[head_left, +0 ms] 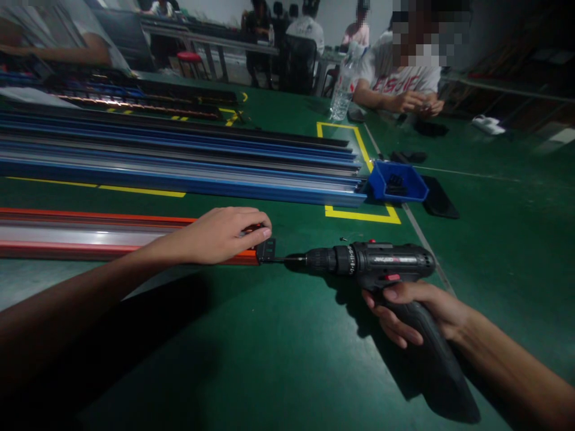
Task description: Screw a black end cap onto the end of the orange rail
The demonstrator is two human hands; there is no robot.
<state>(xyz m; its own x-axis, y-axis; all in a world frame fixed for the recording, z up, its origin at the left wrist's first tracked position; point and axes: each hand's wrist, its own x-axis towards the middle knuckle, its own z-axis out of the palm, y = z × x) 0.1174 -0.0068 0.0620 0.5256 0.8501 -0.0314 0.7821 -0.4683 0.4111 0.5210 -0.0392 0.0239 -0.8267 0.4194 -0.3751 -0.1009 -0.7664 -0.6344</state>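
My right hand [408, 308] is wrapped round the handle of a black cordless drill [386, 260], which lies on its side with its bit pointing left. The bit's tip meets a small black end cap [266, 250] at the right end of a long orange-red metal profile [99, 233]. Over that end my left hand [227, 233] is closed, its fingers curled round the profile by the cap. Beside the drill chuck a small dark screw [344, 239] lies on the green table [287, 347].
Behind the orange profile lie several long blue profiles [251, 173]. A blue bin [399, 182] with small black parts stands at their right end, beside a dark flat phone-like thing [440, 197]. Farther back are a plastic bottle [344, 90] and a seated person [404, 78].
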